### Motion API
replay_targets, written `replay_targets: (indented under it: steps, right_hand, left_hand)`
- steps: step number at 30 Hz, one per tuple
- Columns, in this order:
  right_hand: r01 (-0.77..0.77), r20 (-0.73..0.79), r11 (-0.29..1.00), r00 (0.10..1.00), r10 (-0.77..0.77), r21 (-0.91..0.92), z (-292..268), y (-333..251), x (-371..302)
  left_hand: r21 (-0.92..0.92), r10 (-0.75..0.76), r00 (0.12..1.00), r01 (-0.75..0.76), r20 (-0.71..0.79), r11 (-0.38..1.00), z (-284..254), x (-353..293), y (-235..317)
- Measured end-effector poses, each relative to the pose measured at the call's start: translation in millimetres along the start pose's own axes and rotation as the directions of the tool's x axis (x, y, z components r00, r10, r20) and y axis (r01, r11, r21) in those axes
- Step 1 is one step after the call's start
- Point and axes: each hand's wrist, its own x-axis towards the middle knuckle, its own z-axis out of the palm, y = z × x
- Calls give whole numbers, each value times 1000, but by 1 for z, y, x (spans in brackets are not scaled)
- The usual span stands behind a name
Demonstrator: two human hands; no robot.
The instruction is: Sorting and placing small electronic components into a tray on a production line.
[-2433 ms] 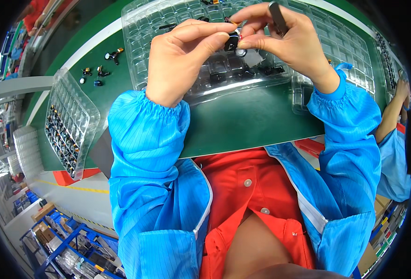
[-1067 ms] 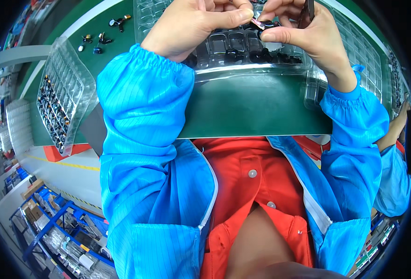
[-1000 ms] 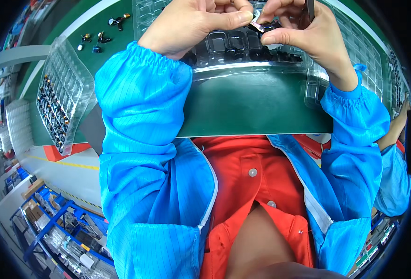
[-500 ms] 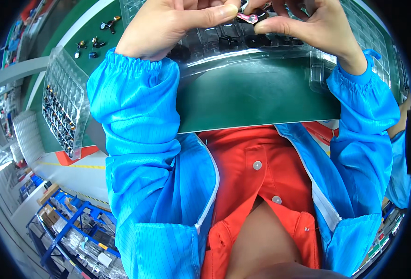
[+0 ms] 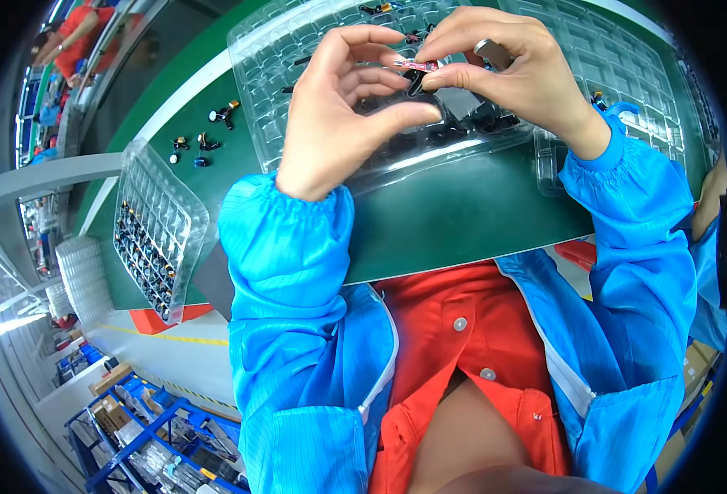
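Between the thumb and fingers of my right hand point(image 5: 503, 70) is a small pink and black part point(image 5: 419, 66), thin at its left end. A ring sits on one finger of that hand. My left hand point(image 5: 343, 103) is just left of the part, its thumb stretched away from its half-curled fingers, with nothing gripped that I can see. Below both hands lies a clear plastic tray point(image 5: 258, 100) with moulded pockets. Several dark parts point(image 5: 495, 123) sit in it, partly hidden by the hands.
On the green table point(image 5: 479, 218), several small dark components point(image 5: 223, 115) lie loose at left. Beyond them a tilted clear tray point(image 5: 184, 216) holds rows of small parts. More clear trays point(image 5: 643, 78) are at right. A grey curved bar point(image 5: 59, 174) crosses the far left.
My left hand has loosened from the small part and its fingers have spread. The right hand keeps its pinch. The view has shifted, so hands and table appear lower.
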Motion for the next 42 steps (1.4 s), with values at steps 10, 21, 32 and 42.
replay_targets:
  steps: [10,21,32,42]
  right_hand:
    - [-248,-36,942,964,262,225,4,3,1]
    - [4,-65,990,998,-14,-142,3,4,1]
    - [143,-36,886,984,-176,-441,2,1,-2]
    - [100,-108,955,985,-134,-280,5,-2,1]
  left_hand:
    - [221,168,976,-135,-140,966,14,-2,-1]
    - [239,239,941,-182,-238,954,13,-1,-5]
    - [110,124,951,-97,-282,989,24,-2,-6]
    - [-316,-159,927,47,-338,948,15,0,-5]
